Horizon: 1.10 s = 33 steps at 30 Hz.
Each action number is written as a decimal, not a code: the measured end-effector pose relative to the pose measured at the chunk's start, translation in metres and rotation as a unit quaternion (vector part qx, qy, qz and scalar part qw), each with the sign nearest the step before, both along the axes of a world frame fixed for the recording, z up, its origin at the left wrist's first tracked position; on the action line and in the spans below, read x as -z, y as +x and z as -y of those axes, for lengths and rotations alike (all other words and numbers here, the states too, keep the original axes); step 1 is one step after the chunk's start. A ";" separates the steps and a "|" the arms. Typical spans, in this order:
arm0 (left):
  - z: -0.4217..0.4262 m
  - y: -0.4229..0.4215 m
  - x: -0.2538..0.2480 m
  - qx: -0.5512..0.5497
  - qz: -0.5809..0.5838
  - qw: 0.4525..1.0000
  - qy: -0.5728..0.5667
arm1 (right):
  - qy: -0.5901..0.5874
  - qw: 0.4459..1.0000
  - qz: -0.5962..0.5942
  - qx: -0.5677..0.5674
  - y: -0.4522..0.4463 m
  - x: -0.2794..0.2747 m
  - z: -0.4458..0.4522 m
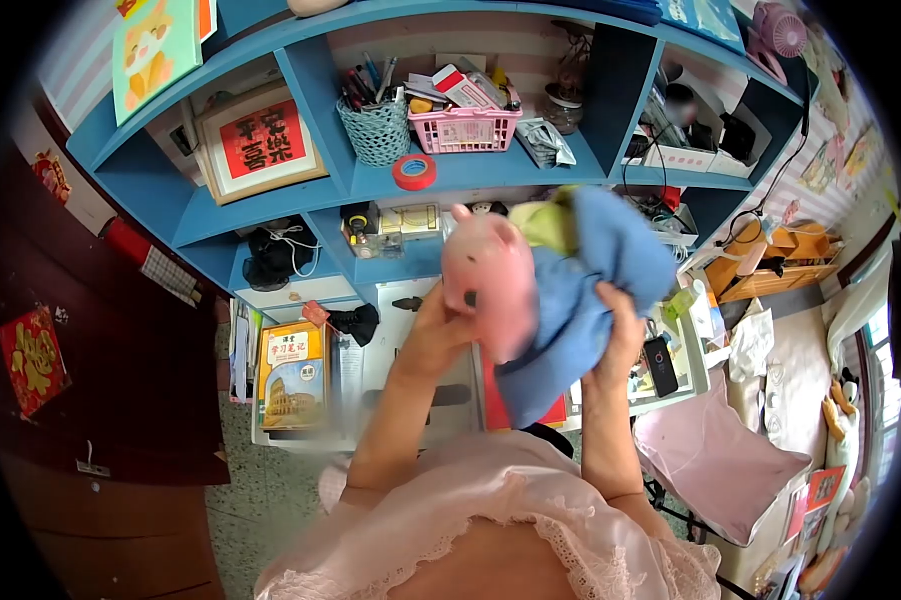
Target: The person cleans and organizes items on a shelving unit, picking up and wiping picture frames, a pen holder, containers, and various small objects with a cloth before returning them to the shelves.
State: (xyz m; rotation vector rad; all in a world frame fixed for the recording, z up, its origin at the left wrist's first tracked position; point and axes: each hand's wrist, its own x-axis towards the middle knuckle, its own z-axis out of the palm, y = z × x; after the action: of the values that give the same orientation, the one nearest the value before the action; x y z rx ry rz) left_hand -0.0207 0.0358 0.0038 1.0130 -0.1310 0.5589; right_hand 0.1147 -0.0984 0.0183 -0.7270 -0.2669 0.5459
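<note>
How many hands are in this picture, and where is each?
2: the left hand holds the pink animal figure, and the right hand holds the blue cloth. Some fingers are hidden, but no other hand shows.

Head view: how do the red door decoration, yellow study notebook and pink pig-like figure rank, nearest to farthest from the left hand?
1. Pink pig-like figure: held in the left hand.
2. Yellow study notebook: to that hand's left.
3. Red door decoration: far left.
</note>
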 end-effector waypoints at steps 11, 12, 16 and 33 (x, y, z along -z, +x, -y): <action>0.006 0.025 -0.011 -0.479 -0.110 0.855 0.167 | -0.169 0.938 0.299 0.053 -0.048 0.006 0.009; 0.003 0.021 -0.006 -0.410 -0.153 0.884 0.163 | -0.158 0.875 0.451 0.082 -0.045 0.001 0.005; 0.011 0.024 -0.008 -0.269 -0.089 0.958 0.054 | -0.172 0.693 0.689 0.123 -0.040 -0.019 -0.002; -0.036 -0.027 -0.092 -0.320 0.039 0.942 0.093 | -0.110 0.810 0.566 0.104 -0.032 -0.008 -0.011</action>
State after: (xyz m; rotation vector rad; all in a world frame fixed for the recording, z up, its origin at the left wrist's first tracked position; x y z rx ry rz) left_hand -0.0476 0.0718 0.0961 1.2195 0.0853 1.1999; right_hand 0.0823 -0.0873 0.0266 -1.2406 -1.2395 -0.1444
